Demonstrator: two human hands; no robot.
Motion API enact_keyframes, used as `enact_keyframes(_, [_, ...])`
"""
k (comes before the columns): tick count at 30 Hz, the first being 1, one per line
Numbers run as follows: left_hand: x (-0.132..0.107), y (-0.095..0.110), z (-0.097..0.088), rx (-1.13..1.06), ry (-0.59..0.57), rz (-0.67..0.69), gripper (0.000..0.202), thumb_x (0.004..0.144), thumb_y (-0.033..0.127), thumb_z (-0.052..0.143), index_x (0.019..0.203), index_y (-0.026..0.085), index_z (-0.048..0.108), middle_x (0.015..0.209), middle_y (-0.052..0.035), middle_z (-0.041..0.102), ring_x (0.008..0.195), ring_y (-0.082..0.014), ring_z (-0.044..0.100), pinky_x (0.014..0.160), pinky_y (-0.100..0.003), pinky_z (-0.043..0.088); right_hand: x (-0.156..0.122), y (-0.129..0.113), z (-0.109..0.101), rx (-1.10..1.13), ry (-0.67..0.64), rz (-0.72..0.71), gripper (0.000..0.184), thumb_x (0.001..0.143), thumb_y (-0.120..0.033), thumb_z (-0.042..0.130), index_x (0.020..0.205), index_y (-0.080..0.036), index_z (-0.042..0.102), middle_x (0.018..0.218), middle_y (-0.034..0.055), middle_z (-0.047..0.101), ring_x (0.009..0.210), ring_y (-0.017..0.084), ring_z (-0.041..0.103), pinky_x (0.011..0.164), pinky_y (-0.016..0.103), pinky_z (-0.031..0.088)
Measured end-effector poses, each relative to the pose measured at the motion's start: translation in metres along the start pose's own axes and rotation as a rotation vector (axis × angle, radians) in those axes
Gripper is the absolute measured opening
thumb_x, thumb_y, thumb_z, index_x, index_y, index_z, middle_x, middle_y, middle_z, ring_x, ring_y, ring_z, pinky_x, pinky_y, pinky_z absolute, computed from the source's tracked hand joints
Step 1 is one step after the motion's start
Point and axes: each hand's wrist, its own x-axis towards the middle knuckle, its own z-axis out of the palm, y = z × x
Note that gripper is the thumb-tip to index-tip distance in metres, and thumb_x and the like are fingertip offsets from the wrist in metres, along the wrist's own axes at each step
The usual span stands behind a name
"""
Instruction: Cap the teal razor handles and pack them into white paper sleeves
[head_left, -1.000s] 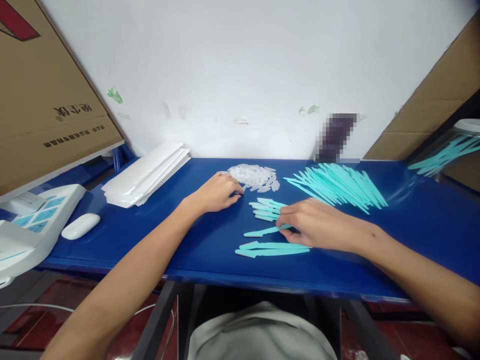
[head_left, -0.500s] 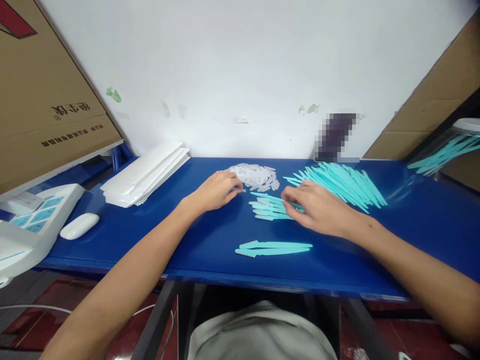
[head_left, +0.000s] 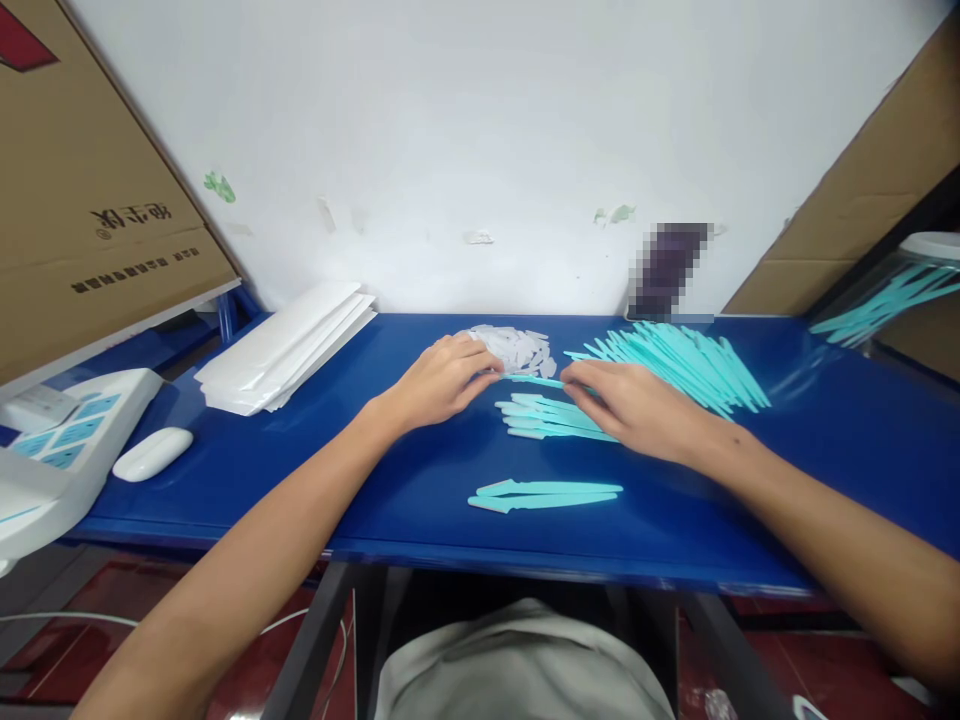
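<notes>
My right hand (head_left: 626, 402) pinches the handle of a turquoise eyebrow razor (head_left: 538, 381), which points left. At the razor's blade end, my left hand (head_left: 452, 378) has thumb and fingers closed on a small whitish blade cover, mostly hidden by the fingertips. Just behind my left hand lies a heap of translucent white blade covers (head_left: 525, 350). Below the held razor is a row of several turquoise razors with covers (head_left: 551, 418), partly under my right hand. Two more razors (head_left: 547, 495) lie side by side nearer the table's front edge.
A large pile of turquoise razors (head_left: 694, 365) lies behind my right hand. White envelope-like sheets (head_left: 281, 345), a white mouse-shaped object (head_left: 153, 454) and a white device (head_left: 97, 430) are at left. A clear jar with razors (head_left: 900, 300) stands at far right on the blue table (head_left: 420, 500).
My right hand has lifted a razor away from the row, up and slightly left. My left hand has shifted right with the cover, so the cover and the razor's blade end now meet.
</notes>
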Motion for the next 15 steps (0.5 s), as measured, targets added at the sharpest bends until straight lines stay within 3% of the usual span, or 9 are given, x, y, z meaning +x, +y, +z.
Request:
enact_keyframes(9, [0.005,0.015,0.015,-0.109,0.176,0.1,0.027,0.106,0.028,0.045,0.107,0.016,0.07,0.095,-0.0081,0.072,0.089,-0.0191,0.063,0.084,-0.033,0.048,-0.002,-0.005,0.005,0.006,0.07,-0.052,0.023,0.101,-0.028,0.042,0.096,-0.019,0.064,0.084,0.0059,0.07,0.069,0.019,0.062,0.063,0.031,0.038])
enact_keyframes(12, [0.003,0.004,0.006,-0.029,0.129,0.067,0.031,0.105,0.033,0.045,0.112,0.016,0.07,0.101,-0.0094,0.073,0.093,-0.0214,0.064,0.085,-0.036,0.048,-0.001,-0.004,0.005,-0.018,0.097,-0.081,0.023,0.1,-0.028,0.046,0.094,-0.019,0.067,0.09,0.0069,0.072,0.075,0.02,0.064,0.066,0.031,0.04])
enact_keyframes(15, [-0.005,-0.024,-0.007,0.105,-0.009,-0.076,0.035,0.103,0.033,0.043,0.11,0.015,0.072,0.1,-0.011,0.073,0.092,-0.0243,0.065,0.084,-0.037,0.047,0.0,0.0,0.005,-0.03,0.074,-0.109,0.022,0.097,-0.027,0.049,0.09,-0.019,0.069,0.087,0.0062,0.072,0.076,0.02,0.064,0.068,0.032,0.042])
